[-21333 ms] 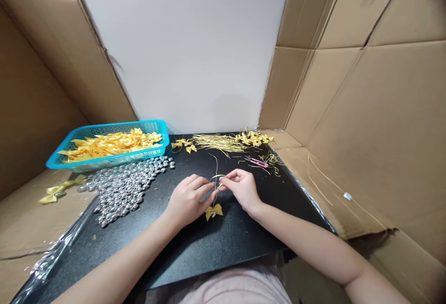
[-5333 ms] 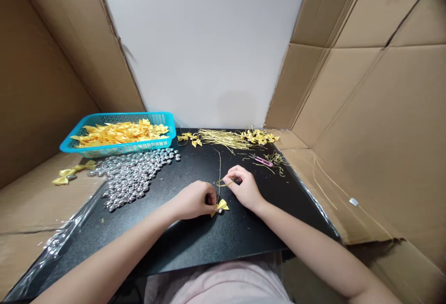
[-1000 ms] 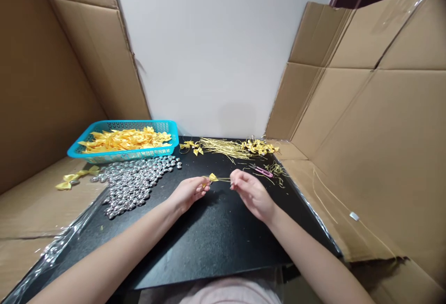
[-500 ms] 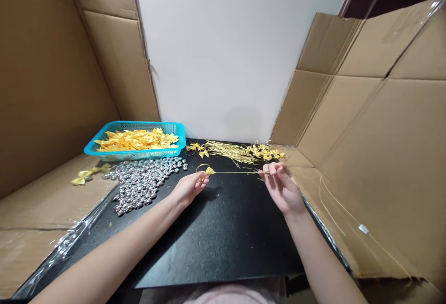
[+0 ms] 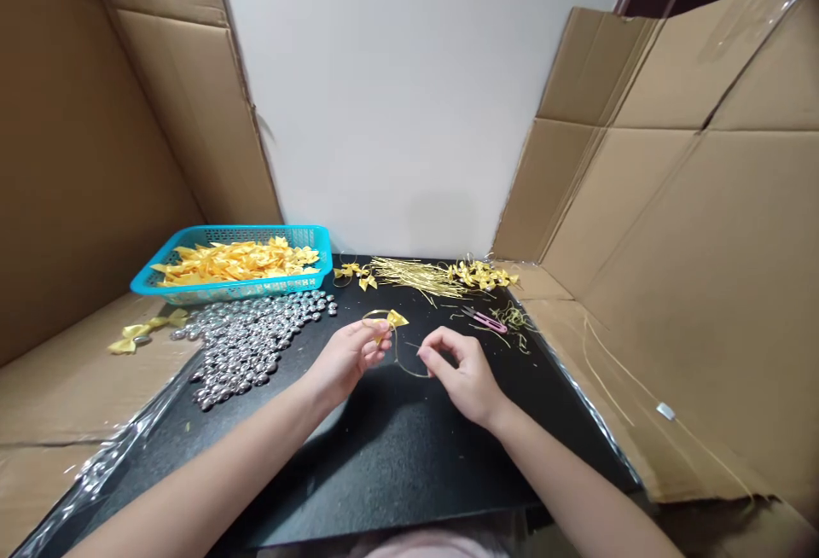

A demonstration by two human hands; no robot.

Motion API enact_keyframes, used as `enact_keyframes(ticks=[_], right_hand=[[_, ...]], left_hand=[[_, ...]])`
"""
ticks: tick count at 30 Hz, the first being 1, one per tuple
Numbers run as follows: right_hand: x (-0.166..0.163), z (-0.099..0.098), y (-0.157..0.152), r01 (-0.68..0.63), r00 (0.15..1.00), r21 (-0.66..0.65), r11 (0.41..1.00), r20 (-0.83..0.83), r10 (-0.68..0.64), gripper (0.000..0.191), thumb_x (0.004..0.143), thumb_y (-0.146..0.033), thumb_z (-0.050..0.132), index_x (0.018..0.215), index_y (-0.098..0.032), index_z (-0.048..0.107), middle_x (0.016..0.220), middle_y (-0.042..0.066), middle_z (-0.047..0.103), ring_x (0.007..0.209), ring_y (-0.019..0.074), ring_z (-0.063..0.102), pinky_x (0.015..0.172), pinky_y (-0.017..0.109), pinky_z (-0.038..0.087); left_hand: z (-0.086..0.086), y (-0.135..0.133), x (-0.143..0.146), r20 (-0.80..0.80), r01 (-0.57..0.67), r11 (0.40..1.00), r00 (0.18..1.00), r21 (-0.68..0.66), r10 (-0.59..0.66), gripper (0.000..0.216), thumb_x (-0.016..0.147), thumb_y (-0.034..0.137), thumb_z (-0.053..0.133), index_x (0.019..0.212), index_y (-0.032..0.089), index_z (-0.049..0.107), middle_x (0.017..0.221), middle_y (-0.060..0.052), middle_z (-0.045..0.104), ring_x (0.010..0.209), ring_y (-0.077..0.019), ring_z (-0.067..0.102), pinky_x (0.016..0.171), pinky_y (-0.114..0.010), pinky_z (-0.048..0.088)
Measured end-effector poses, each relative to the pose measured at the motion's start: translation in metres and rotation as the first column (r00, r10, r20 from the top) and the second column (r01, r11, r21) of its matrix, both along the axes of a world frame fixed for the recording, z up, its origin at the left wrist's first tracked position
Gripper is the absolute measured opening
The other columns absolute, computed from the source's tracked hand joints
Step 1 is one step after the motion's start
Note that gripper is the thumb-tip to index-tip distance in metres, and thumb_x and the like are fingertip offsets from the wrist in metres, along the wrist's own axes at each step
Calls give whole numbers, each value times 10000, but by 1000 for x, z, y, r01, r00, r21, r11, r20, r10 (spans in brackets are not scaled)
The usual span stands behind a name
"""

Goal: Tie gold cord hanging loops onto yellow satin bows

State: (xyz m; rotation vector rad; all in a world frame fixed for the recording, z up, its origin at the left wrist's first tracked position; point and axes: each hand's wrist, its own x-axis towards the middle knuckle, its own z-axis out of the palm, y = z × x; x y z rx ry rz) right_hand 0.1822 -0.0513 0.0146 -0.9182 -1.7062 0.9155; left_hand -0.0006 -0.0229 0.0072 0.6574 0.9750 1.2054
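Observation:
Between the thumb and fingers of my left hand is a yellow ribbon bow, with a loop of gold cord rising beside it. The cord hangs slack from the bow and curves across to my right hand. My right thumb and forefinger pinch the cord near its end, and a short tip sticks out to the left. Both hands are above the black tabletop. The part of the bow under my left fingers is hidden.
A blue basket of yellow bows stands back left, with silver beads before it. Cut gold cords and finished-looking bows lie at the back. Pink thread snips lie beside cord scraps. Cardboard walls flank the table.
My right hand has moved left and down toward my left hand. The cord, taut before, now hangs in a curve. The pink snips have come into full view.

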Motion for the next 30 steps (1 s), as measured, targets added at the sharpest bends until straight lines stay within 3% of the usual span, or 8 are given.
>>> enact_keyframes(ticks=[3, 6, 8, 11, 14, 18, 22, 30], right_hand=[[2, 9, -11, -198, 972, -38, 980, -140, 191, 266, 892, -378, 515, 693, -201, 511, 550, -46, 448, 506, 103, 393, 554, 255, 358], [10, 24, -24, -424, 878, -17, 906, -254, 406, 269, 869, -413, 555, 691, -213, 522, 567, -33, 457, 544, 123, 425, 597, 285, 396], [15, 31, -29, -486, 849, -7, 874, -239, 470, 255, 847, -414, 590, 693, -216, 546, 595, -16, 496, 575, 137, 470, 611, 297, 417], [20, 33, -26, -528, 842, -123, 840, -204, 500, 247, 856, -412, 573, 716, -211, 538, 575, -22, 522, 510, 126, 498, 539, 271, 408], [21, 27, -15, -361, 932, -187, 914, -38, 360, 253, 861, -381, 556, 693, -197, 512, 534, -54, 437, 455, 87, 397, 470, 225, 313], [18, 19, -8, -80, 990, -90, 993, 113, 90, 240, 873, -316, 535, 677, -180, 508, 556, -56, 381, 513, 84, 317, 488, 223, 260], [4, 13, -17, 69, 997, 62, 996, 27, -71, 200, 905, -278, 489, 728, -185, 494, 550, -69, 351, 471, 73, 294, 452, 216, 231], [-10, 4, -29, 134, 989, 331, 934, 8, -145, 190, 877, -153, 455, 694, -191, 425, 528, -83, 317, 415, 46, 315, 430, 183, 246]], left_hand=[[14, -4, 4, -2, 7, 999, 1000, 40, -7, 76, 658, 126, 741, 664, 126, 665, 592, 2, 640, 508, -76, 596, 456, -142, 464], [29, 5, 3, 13, -37, 997, 999, 68, 36, 76, 665, 125, 734, 675, 133, 659, 612, 5, 647, 510, -72, 595, 441, -136, 449], [36, 14, 0, 33, -88, 993, 996, 73, 86, 47, 703, 123, 698, 706, 143, 656, 644, 10, 652, 515, -59, 592, 442, -123, 446], [41, 24, -4, 64, -163, 985, 985, 53, 159, 51, 763, 111, 629, 750, 159, 642, 652, 24, 639, 507, -43, 584, 439, -103, 444], [40, 21, -4, 89, -196, 981, 977, 16, 194, 82, 793, 93, 592, 760, 161, 622, 636, 30, 621, 487, -35, 577, 432, -89, 446], [37, -2, 3, 115, -192, 981, 974, -23, 194, 92, 805, 85, 581, 750, 155, 606, 626, 30, 615, 463, -29, 572, 429, -80, 455], [35, -31, 18, 209, -142, 989, 967, -35, 147, 94, 781, 64, 602, 729, 143, 608, 585, 33, 605, 445, -39, 574, 412, -95, 466], [28, -65, 44, 410, -16, 985, 908, -173, 87, 170, 805, 28, 561, 665, 110, 612, 527, 26, 602, 407, -49, 565, 359, -116, 455]])
